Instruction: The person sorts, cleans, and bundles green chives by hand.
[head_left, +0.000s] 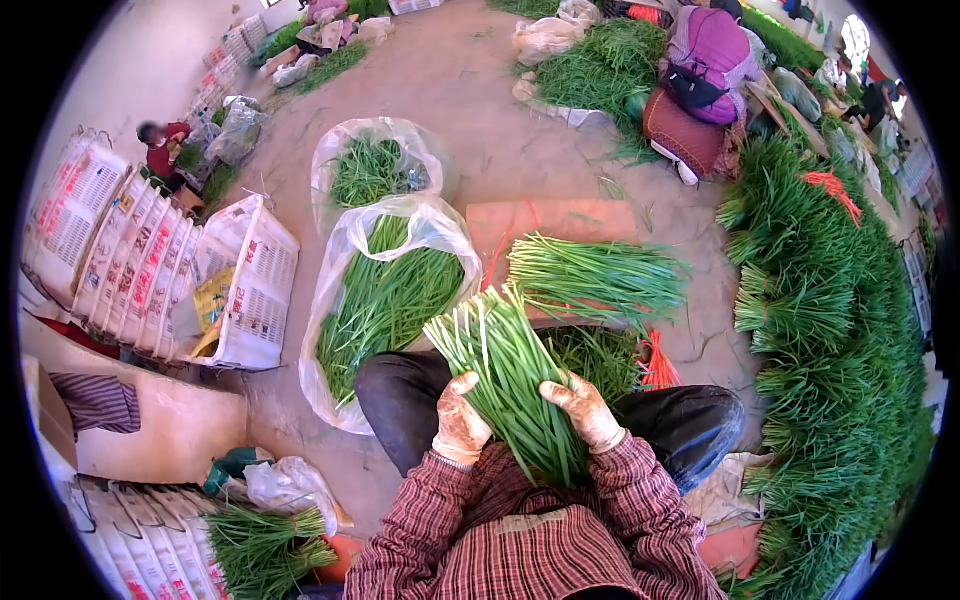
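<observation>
Both my hands wear whitish, dirt-stained gloves. My left hand (461, 420) grips the near left side of a thick bunch of garlic chives (512, 375), pale stems pointing away and green leaves toward my lap. My right hand (585, 410) is closed on the bunch's right side, thumb on top. Just beyond, another bunch of garlic chives (600, 280) lies on a reddish-brown board (560, 217). Orange ties (657, 365) lie to the right of loose leaves (592, 357) near my right knee. An open clear plastic bag (310, 350) of loose chives stands by my left knee.
A second plastic bag (320, 165) of greens stands behind the first. White crates (150, 260) are stacked at left. Bundled chives (830, 370) form a long row at right. A purple garment (712, 60) lies on a pile at back right. Another person (165, 150) sits at far left.
</observation>
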